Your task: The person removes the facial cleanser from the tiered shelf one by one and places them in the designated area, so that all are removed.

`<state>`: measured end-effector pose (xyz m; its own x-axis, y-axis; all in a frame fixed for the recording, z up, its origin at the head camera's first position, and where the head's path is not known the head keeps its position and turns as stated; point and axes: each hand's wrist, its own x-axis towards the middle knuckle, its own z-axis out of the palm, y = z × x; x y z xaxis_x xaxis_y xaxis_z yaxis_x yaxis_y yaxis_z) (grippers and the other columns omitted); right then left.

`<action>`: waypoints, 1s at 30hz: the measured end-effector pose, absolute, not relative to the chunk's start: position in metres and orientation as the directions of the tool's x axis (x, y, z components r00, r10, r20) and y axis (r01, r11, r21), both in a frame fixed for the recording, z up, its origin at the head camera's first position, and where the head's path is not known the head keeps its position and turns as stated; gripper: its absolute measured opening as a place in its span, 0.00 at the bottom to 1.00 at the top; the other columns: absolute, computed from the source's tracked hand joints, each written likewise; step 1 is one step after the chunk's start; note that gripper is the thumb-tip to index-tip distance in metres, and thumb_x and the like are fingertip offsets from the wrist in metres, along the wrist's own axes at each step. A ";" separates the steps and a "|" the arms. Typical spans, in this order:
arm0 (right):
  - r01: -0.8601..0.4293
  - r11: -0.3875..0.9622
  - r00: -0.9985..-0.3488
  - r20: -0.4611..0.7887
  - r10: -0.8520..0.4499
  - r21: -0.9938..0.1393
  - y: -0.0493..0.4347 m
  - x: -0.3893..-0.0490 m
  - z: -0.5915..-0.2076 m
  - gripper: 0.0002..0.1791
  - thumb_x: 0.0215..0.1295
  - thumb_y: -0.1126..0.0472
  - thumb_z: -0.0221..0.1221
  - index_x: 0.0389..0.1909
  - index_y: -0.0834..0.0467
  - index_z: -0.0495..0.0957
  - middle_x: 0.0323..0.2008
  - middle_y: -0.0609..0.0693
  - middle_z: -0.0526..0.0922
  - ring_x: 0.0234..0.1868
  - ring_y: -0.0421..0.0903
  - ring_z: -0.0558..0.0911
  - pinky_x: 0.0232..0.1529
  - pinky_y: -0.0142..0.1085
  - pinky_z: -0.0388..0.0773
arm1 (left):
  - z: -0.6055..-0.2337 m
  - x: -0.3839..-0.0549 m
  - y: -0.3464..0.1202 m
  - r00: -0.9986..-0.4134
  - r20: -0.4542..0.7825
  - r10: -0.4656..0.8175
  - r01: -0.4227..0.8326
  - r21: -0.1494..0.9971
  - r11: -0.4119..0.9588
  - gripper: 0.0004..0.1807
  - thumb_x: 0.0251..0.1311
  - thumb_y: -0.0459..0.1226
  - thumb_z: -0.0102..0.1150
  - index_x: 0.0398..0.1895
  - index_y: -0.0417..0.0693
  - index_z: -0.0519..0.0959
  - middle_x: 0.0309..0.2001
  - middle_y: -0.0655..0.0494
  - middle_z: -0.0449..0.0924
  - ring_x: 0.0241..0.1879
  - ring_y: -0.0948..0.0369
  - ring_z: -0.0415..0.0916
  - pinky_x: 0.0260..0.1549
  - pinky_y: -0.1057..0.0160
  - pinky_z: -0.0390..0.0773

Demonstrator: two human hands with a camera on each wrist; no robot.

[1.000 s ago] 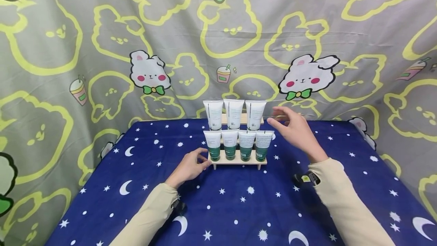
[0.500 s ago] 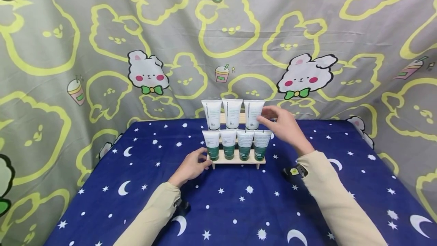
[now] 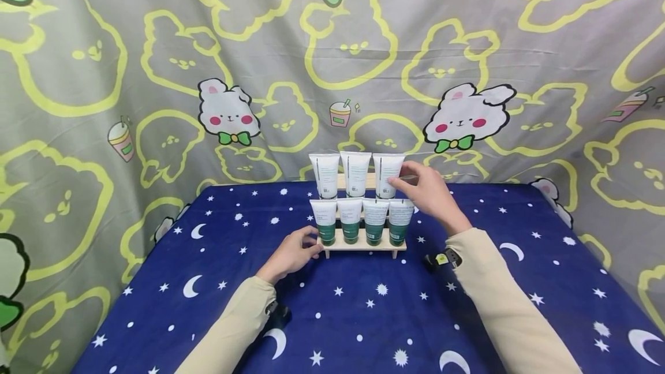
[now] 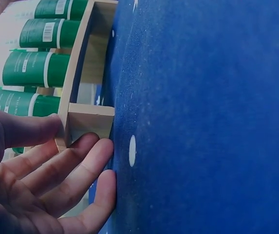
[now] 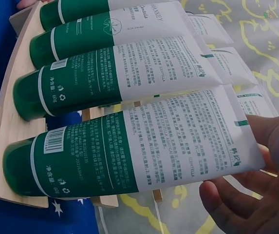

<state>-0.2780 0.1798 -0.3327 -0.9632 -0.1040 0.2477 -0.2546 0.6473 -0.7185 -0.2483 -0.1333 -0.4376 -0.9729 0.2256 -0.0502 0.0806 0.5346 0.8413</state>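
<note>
The white tube [image 3: 387,172] at your right hand [image 3: 428,192] is just right of the middle of the head frame, upright at the right end of the back row; its lower end is partly hidden by the front row. You pinch it by its right edge, thumb on the front face and the other fingers behind, though in the right wrist view the nearest front tube hides part of the grip. Two more white tubes, the middle one [image 3: 355,175] and the left one [image 3: 326,175], stand beside it in the same row. Below them in the frame, four green-and-white tubes [image 3: 350,218] stand caps down along the front step of the wooden stand [image 3: 360,247], the two at the right showing dense print. Your left hand [image 3: 291,253] grips the stand's left end: in the left wrist view your thumb rests on the plank's edge, with fingers curled beneath, next to a short leg [image 4: 91,116]. Your light sleeves enter from the lower left and lower right. A blue cloth [image 3: 332,316] with white moons and stars fills the lower frame, and a grey curtain [image 3: 280,45] with yellow outlined figures fills the upper part.
</note>
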 end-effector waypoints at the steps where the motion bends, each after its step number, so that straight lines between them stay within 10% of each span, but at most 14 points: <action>1: -0.258 0.646 -0.962 0.252 -0.104 -0.719 0.180 -0.278 -0.333 0.23 0.73 0.45 0.61 0.59 0.56 0.77 0.56 0.57 0.83 0.59 0.60 0.82 0.56 0.56 0.77 | -0.438 -0.248 -0.133 -0.973 -0.050 0.225 0.080 0.841 0.534 0.16 0.68 0.31 0.63 0.57 0.39 0.77 0.42 0.46 0.88 0.34 0.55 0.87 0.32 0.63 0.79; 30: -0.244 0.597 -0.928 0.362 0.085 -0.765 0.239 -0.253 -0.328 0.29 0.72 0.41 0.60 0.63 0.58 0.75 0.58 0.62 0.81 0.60 0.64 0.81 0.56 0.60 0.75 | -0.437 -0.249 -0.133 -0.975 -0.055 0.215 0.069 0.846 0.528 0.15 0.66 0.30 0.64 0.55 0.40 0.78 0.43 0.43 0.88 0.36 0.54 0.86 0.31 0.62 0.80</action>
<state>-0.2527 0.2387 -0.3275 -0.9285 0.0845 0.3616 -0.2435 0.5965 -0.7648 -0.2494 -0.1330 -0.4372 -0.9750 0.2151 -0.0551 0.0687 0.5285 0.8462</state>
